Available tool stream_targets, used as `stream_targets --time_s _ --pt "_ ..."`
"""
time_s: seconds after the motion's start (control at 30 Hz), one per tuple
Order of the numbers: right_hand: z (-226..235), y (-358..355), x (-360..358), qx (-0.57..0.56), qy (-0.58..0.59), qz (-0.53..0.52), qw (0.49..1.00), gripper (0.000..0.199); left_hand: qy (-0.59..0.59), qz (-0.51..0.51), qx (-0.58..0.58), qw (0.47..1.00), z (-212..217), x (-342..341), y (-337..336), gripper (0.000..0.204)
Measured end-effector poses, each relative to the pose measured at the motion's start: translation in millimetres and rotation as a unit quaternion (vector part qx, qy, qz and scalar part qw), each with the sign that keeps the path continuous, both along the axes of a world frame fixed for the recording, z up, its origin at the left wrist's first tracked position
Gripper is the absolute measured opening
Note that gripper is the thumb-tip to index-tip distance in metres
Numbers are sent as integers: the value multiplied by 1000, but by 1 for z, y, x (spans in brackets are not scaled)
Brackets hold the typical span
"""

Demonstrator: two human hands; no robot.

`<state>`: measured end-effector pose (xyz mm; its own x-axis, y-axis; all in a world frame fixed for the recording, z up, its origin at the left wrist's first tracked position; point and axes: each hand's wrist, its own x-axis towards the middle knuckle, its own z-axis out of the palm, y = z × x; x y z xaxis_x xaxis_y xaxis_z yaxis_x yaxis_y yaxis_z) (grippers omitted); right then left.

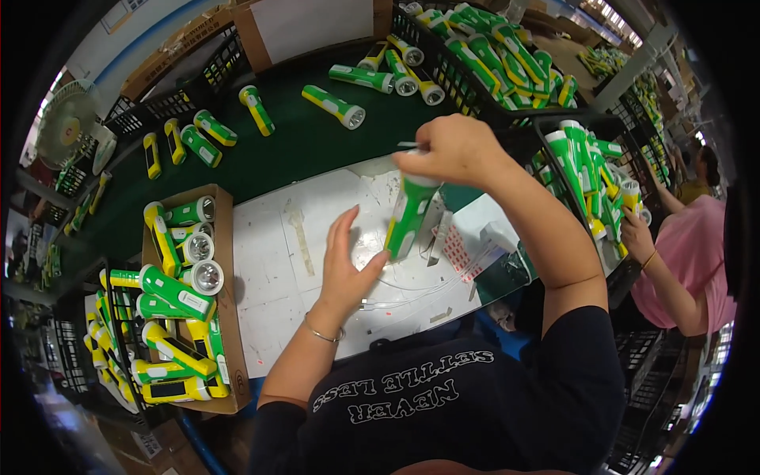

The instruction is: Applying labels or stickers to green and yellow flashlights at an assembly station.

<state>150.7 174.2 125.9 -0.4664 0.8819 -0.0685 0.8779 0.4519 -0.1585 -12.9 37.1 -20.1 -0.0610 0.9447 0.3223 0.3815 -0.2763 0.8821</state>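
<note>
Right hand point(455, 150): fingers closed on head end of green-and-white flashlight point(408, 218), hanging below fingertips | Left hand point(344, 265): fingers extended, open, thumb tip at flashlight's lower end | Underneath: white work mat point(277, 269).

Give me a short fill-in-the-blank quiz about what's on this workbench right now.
1. The right hand grips the top of a green and white ____ standing upright on the white mat.
2. The left hand rests open, holding ____.
3. The cardboard box of flashlights sits to the person's ____.
4. The conveyor belt is dark ____.

Missing words: flashlight; nothing; left; green
</note>
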Motion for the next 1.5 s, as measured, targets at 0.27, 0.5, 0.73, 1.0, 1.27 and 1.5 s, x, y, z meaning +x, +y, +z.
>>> stream_targets --time_s 0.27,0.5,0.73,1.0,1.27,1.5 --pt "-64 -33 -17 -24 225 23 974 59 -436 -120 -191 871 -12 5 -7 33" --pt "-88 -77 15 -152 275 -34 949 45 -538 -59 -280 793 -22 -11 1 42" --pt "-108 -104 17 -197 282 -22 939 41 -598 -89 -309 735 -22 -13 -3 42" --pt "-120 -110 12 -128 305 92 939 26 -616 -70 -303 723 -28 -11 3 43" --pt "-115 -123 -6 106 196 185 957 10 -492 -49 -237 836 -13 -5 3 34" --pt "-128 -135 -11 123 142 292 938 13 -429 -35 -183 884 -29 -1 -1 43"
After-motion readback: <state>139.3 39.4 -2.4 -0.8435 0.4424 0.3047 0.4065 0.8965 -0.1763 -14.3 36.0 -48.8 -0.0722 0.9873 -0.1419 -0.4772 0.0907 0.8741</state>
